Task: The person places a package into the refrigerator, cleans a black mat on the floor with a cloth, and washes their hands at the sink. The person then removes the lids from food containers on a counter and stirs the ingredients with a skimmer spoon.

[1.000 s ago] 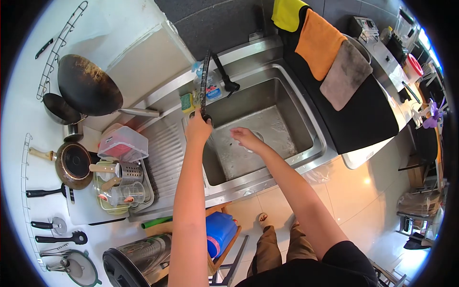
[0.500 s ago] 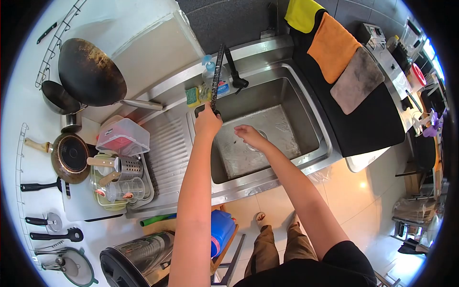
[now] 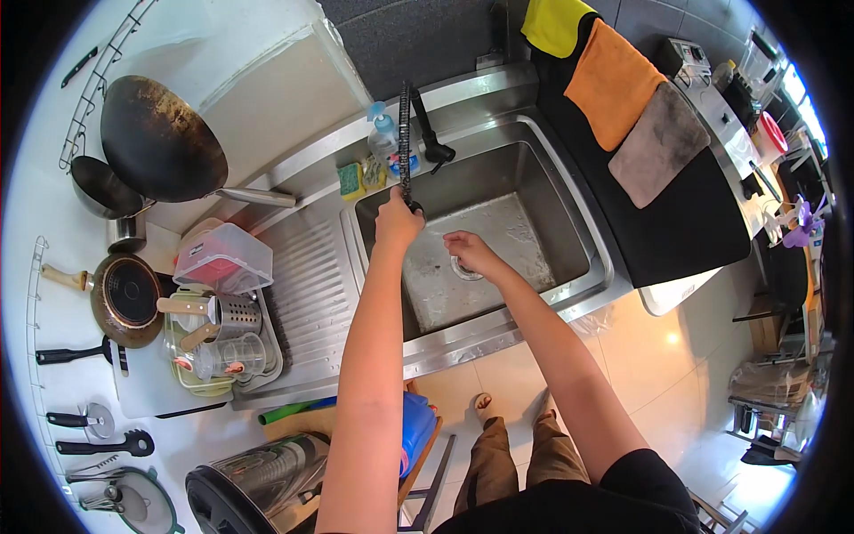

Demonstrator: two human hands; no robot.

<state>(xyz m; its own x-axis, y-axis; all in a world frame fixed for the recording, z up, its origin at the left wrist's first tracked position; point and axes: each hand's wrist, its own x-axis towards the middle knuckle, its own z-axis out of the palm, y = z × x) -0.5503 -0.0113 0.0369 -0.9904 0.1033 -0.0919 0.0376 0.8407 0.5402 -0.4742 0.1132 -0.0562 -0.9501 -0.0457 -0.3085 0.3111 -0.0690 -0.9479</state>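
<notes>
Nearest, the glossy, rounded bin [image 3: 285, 463] is standing below the sink's front edge. The right hand [image 3: 473, 254] is hovering over the drain [image 3: 464, 271], fingers half curled, apparently grasping nothing. Farther in, the left hand [image 3: 398, 221] is closing around the black sprayer [image 3: 415, 207] near the basin's back left corner, so the sprayer is already being held; whether water is flowing, one cannot tell. Pale flecks are dotting the dull steel basin [image 3: 518, 230], leaving its floor unevenly marked. To the left, the ridged drainboard [image 3: 307, 267] is running toward the rack [image 3: 277, 358], which is holding clear plastic cups [image 3: 236, 356]. Behind, the porous green-and-yellow sponge [image 3: 350, 182] and the translucent bottle [image 3: 382, 138] are sitting unheld by the back edge, beside the ribbed hose [image 3: 405, 133]. The smooth black spout [image 3: 436, 151] is angling over the basin.
</notes>
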